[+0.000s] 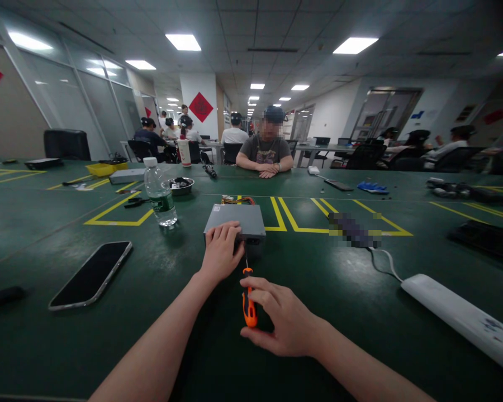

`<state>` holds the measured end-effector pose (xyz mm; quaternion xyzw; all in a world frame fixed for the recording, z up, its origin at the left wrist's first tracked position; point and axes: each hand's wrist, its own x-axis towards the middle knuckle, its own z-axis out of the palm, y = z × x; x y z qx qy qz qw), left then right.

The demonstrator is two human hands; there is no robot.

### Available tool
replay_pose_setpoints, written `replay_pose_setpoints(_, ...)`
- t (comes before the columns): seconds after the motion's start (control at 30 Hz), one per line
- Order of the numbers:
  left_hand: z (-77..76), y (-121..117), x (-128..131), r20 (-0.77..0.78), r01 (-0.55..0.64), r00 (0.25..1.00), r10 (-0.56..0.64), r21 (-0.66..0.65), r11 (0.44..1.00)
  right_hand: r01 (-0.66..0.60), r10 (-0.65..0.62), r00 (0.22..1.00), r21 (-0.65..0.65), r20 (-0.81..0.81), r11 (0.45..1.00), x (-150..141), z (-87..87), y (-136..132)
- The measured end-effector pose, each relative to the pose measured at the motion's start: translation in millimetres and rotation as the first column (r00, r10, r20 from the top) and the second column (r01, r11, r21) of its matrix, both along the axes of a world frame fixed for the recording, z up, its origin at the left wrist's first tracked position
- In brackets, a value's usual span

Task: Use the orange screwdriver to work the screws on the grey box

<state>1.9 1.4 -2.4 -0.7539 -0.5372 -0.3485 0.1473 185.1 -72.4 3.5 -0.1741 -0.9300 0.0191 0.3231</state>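
A grey metal box that looks like a computer power supply [245,216] lies on the green table in front of me, with coloured wires at its far side. My left hand [221,248] rests over its near left corner, fingers bent across the top and thumb down by the near face. An orange and black screwdriver [250,312] points away from me, its shaft reaching the box's near face. My right hand [280,315] holds the handle loosely, fingertips on its upper part and thumb near its butt end. Left-hand fingers hide where the tip meets the box.
Left of the box stand a water bottle [160,195] and a metal bowl [181,185] of small parts; a phone [91,276] lies nearer. To the right are a white power strip [456,315] and its cable. A person [265,148] sits across the table [335,357].
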Motion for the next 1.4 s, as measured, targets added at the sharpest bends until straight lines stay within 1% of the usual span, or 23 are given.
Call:
replay_pose_setpoints(0.1, -0.1, -0.3, 0.3, 0.0, -0.001, 1.0, 0.001, -0.002, 1.0, -0.007, 0.003, 0.995, 0.044, 0.098, 0.999, -1.0, 4.9, -2.2)
replay_pose_setpoints(0.17, -0.1, -0.4, 0.3, 0.003, -0.003, 1.0, 0.003, -0.003, 1.0, -0.001, -0.011, 0.992, 0.094, 0.124, 0.996, -1.6, 5.4, -2.1)
replay_pose_setpoints(0.27, -0.2, -0.2, 0.1, 0.006, 0.0, 1.0, 0.0, 0.001, 1.0, 0.003, -0.013, 0.997, 0.119, 0.08, 0.993, -1.4, 1.4, -0.2)
replay_pose_setpoints(0.4, -0.3, 0.2, -0.2, 0.007, 0.0, 1.0, 0.0, 0.01, 1.0, 0.001, -0.001, 1.0, 0.046, -0.004, 0.999, -0.4, -1.7, -0.2)
replay_pose_setpoints(0.43, -0.4, 0.3, -0.2, 0.006, 0.0, 1.0, 0.0, 0.01, 1.0, -0.001, 0.001, 1.0, 0.024, -0.003, 1.0, -0.4, -0.7, -0.9)
replay_pose_setpoints(0.5, -0.5, 0.2, -0.1, 0.003, 0.002, 1.0, -0.002, 0.012, 1.0, -0.004, 0.004, 0.999, 0.011, 0.051, 1.0, -0.9, 2.8, -2.3)
replay_pose_setpoints(0.6, -0.5, -0.3, 0.0, 0.002, 0.006, 1.0, -0.006, 0.009, 1.0, -0.008, -0.003, 0.989, 0.076, 0.147, 0.997, -2.2, 7.1, -2.8)
replay_pose_setpoints(0.63, -0.4, -0.5, 0.0, 0.004, 0.005, 1.0, -0.005, 0.008, 1.0, -0.011, -0.004, 0.989, 0.1, 0.151, 0.995, -2.5, 7.2, -2.4)
replay_pose_setpoints(0.7, -0.1, -0.9, 0.1, 0.003, 0.004, 1.0, -0.004, 0.005, 1.0, -0.013, 0.0, 0.995, 0.12, 0.102, 0.993, -2.5, 5.4, -1.2)
replay_pose_setpoints(0.77, 0.2, -1.2, 0.1, -0.002, 0.002, 1.0, -0.002, 0.004, 1.0, -0.01, 0.008, 1.0, 0.104, 0.021, 0.995, -1.8, 2.3, -0.4)
replay_pose_setpoints(0.83, 0.6, -1.4, 0.2, -0.006, 0.0, 1.0, 0.0, 0.002, 1.0, -0.006, 0.007, 1.0, 0.067, -0.024, 0.998, -1.0, 0.2, -0.5)
replay_pose_setpoints(0.9, 0.8, -1.6, 0.3, -0.01, 0.0, 1.0, 0.0, 0.0, 1.0, -0.008, 0.008, 1.0, 0.033, -0.001, 0.999, -0.5, 0.5, -1.2)
replay_pose_setpoints(0.97, 1.0, -1.6, 0.3, -0.012, -0.001, 1.0, 0.001, 0.0, 1.0, -0.01, 0.008, 0.997, 0.022, 0.071, 1.0, -0.7, 2.6, -1.8)
replay_pose_setpoints(1.07, 1.3, -1.7, 0.1, -0.014, -0.001, 1.0, 0.001, 0.001, 1.0, -0.014, 0.004, 0.991, 0.068, 0.136, 0.998, -1.5, 5.1, -1.4)
replay_pose_setpoints(1.17, 1.8, -2.0, -0.2, -0.011, 0.0, 1.0, 0.0, 0.001, 1.0, -0.018, 0.012, 0.998, 0.096, 0.066, 0.995, -2.1, 3.4, -0.3)
replay_pose_setpoints(1.27, 1.9, -2.2, -0.1, -0.005, 0.001, 1.0, -0.001, -0.003, 1.0, -0.013, 0.015, 1.0, 0.062, -0.025, 0.998, -1.6, 0.2, -0.1)
replay_pose_setpoints(1.33, 1.8, -2.3, 0.1, -0.004, 0.003, 1.0, -0.003, -0.002, 1.0, -0.013, 0.014, 1.0, 0.017, -0.028, 1.0, -1.0, 0.0, -1.1)
replay_pose_setpoints(1.4, 1.6, -2.3, 0.2, -0.003, 0.004, 1.0, -0.004, -0.001, 1.0, -0.014, 0.014, 1.0, -0.005, 0.018, 1.0, -0.7, 2.0, -2.5)
